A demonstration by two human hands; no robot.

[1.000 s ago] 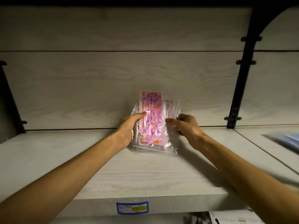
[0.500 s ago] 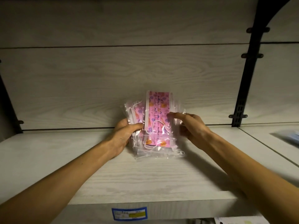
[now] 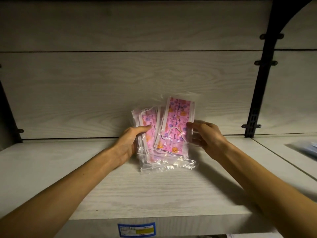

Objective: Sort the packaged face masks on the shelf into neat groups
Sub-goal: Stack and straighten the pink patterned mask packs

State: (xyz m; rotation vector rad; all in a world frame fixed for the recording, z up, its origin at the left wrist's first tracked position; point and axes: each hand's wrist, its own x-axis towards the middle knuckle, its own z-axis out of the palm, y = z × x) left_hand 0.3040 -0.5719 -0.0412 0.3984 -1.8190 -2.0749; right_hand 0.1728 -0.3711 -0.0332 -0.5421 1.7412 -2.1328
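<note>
Pink masks (image 3: 173,127) stand mid-shelf (image 3: 154,191), leaning toward the back wall (image 3: 103,83), fanned and uneven. Left hand (image 3: 130,141) grips the rear packs by their left edge; right hand (image 3: 204,134) pinches the front pack's right edge. Grouping looks partly done; squaring remains. Blue packs (image 3: 307,148), far right of the masks, look unsorted. Nothing obstructs.

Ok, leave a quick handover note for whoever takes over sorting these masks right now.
Left hand grips the left side of the pink mask packs; right hand pinches the front pack at its right edge.
The packs stand leaning at the back of the shelf, fanned and uneven.
Done: pink ones gathered together.
Left: square the stack. Blurred blue packs lie on the next shelf to the right.
</note>
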